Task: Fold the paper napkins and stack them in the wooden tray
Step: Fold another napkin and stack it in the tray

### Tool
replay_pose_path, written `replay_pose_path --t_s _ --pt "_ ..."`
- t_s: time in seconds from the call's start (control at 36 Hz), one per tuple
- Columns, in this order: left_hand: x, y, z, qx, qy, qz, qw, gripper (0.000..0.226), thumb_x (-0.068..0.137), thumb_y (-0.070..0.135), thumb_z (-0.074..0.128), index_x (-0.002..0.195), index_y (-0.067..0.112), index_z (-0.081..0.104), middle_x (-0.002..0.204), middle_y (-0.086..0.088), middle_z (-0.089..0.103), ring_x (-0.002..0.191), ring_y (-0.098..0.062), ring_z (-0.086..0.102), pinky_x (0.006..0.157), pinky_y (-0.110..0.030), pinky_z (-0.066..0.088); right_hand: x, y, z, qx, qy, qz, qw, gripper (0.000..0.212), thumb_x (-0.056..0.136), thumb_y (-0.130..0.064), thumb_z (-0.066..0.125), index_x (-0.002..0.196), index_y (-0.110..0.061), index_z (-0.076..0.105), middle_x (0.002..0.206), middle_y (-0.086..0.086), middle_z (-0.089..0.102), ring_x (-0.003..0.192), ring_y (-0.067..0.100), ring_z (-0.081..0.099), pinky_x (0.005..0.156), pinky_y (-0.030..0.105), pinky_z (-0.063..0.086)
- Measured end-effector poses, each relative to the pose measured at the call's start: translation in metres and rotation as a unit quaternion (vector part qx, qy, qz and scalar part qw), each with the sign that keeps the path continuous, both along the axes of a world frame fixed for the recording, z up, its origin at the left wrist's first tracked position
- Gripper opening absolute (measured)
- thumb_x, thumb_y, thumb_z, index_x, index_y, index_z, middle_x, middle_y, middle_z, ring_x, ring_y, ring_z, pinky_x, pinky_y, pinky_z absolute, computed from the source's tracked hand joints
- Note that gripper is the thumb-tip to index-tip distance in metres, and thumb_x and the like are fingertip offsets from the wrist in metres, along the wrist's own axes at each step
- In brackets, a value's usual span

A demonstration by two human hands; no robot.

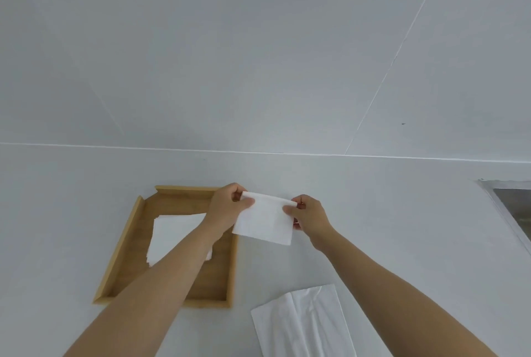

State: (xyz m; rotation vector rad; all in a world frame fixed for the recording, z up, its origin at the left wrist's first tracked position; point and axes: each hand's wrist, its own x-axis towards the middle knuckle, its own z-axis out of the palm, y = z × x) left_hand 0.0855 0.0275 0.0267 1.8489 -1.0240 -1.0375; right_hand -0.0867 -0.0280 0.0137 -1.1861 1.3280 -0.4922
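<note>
Looking down from the head camera, both bare arms reach forward over a white counter (86,184); the left hand (227,207) and the right hand (309,214) hold a folded napkin (264,220) between them, up off the surface; the left thumb and fingers are pinched together on its upper left corner, the right thumb and fingers pinched on its right edge; the napkin hangs as a small white rectangle, just beside the far right corner of the wooden tray (120,244); the tray lies flat to the left, its light rim open at the far left corner; inside it, toward the far end, a stack of folded napkins (172,234) rests on the tray floor, partly hidden by the left forearm; nearer and to the right, a pile of unfolded napkins (304,325) lies on the counter, running out of the bottom of the view; white wall tiles (258,54) rise behind the counter; at the far right edge a metal sink (514,207) shows in part.
</note>
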Motion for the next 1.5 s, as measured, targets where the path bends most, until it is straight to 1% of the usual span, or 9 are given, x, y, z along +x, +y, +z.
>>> replay_pose_path --t_s 0.08,0.19,0.36,0.5,0.75,0.86,1.08,1.22,1.5 --pt "0.024 0.015 0.007 -0.006 -0.004 0.041 0.999 0.02 0.081 0.009 0.064 0.067 0.015 0.05 0.078 -0.009 0.056 0.072 -0.022 0.05 0.058 -0.024 0.035 0.026 0.008 0.007 -0.016 -0.019 0.015 1.0 0.014 0.087 -0.003 0.055 0.078 -0.011 0.05 0.08 0.007 0.055 0.08 0.027 0.054 0.073 0.039 0.051" --pt "0.054 0.036 0.008 -0.01 -0.019 0.099 0.995 0.02 0.08 0.008 0.065 0.068 0.014 0.051 0.075 -0.006 0.054 0.069 -0.018 0.047 0.059 -0.022 0.035 0.061 0.022 0.011 -0.047 0.0 0.052 0.998 0.019 0.087 -0.005 0.056 0.097 -0.014 0.042 0.071 0.001 0.047 0.073 0.022 0.052 0.063 0.03 0.052" --pt "0.087 0.066 -0.003 -0.005 -0.071 0.174 0.982 0.023 0.08 0.01 0.067 0.091 0.016 0.047 0.075 0.008 0.047 0.068 -0.007 0.047 0.06 -0.018 0.038 0.108 0.041 0.001 -0.083 0.039 0.112 0.989 0.031 0.085 0.002 0.053 0.071 -0.021 0.037 0.068 -0.002 0.04 0.061 0.018 0.042 0.054 0.029 0.042" --pt "0.108 0.082 -0.021 0.02 -0.124 0.192 0.973 0.025 0.081 0.005 0.063 0.081 0.016 0.04 0.071 0.007 0.043 0.063 -0.008 0.043 0.056 -0.017 0.034 0.133 0.052 -0.01 -0.103 0.069 0.179 0.976 0.017 0.087 0.002 0.05 0.08 -0.014 0.048 0.07 -0.004 0.045 0.06 0.013 0.047 0.074 0.039 0.056" --pt "0.12 0.093 -0.048 0.057 -0.181 0.15 0.97 0.011 0.085 0.004 0.057 0.081 0.014 0.052 0.071 0.005 0.048 0.075 -0.017 0.048 0.058 -0.011 0.034 0.157 0.055 -0.035 -0.154 0.152 0.251 0.943 0.025 0.092 -0.001 0.044 0.111 -0.007 0.058 0.095 0.001 0.052 0.073 0.011 0.047 0.051 0.011 0.033" --pt "0.12 0.093 -0.052 0.072 -0.214 0.121 0.967 0.009 0.087 0.005 0.055 0.096 0.005 0.058 0.085 -0.001 0.054 0.08 -0.016 0.049 0.061 -0.017 0.037 0.158 0.057 -0.04 -0.171 0.197 0.282 0.923 0.029 0.093 -0.004 0.043 0.12 -0.008 0.055 0.117 0.01 0.059 0.084 0.014 0.05 0.062 0.014 0.038" --pt "0.126 0.089 -0.053 0.113 -0.272 0.064 0.954 0.02 0.088 0.011 0.054 0.108 0.008 0.057 0.121 -0.01 0.047 0.088 -0.016 0.046 0.08 -0.024 0.039 0.153 0.058 -0.032 -0.195 0.242 0.338 0.889 0.042 0.091 0.004 0.044 0.131 -0.007 0.047 0.138 0.013 0.042 0.116 0.026 0.052 0.094 0.025 0.043" --pt "0.118 0.086 -0.039 0.103 -0.32 0.052 0.94 0.027 0.087 0.014 0.057 0.114 0.012 0.056 0.127 -0.01 0.044 0.115 -0.024 0.048 0.096 -0.033 0.041 0.136 0.053 -0.014 -0.182 0.225 0.338 0.896 0.049 0.088 0.006 0.044 0.134 -0.012 0.042 0.136 0.009 0.037 0.107 0.027 0.055 0.08 0.029 0.046" --pt "0.034 0.067 -0.013 0.03 -0.304 -0.112 0.946 0.027 0.089 0.019 0.052 0.116 0.016 0.055 0.128 -0.004 0.046 0.112 -0.021 0.05 0.09 -0.028 0.04 0.047 0.046 0.005 -0.185 0.261 0.247 0.915 0.048 0.089 -0.011 0.054 0.134 -0.016 0.038 0.137 0.009 0.037 0.106 0.027 0.055 0.073 0.03 0.047"
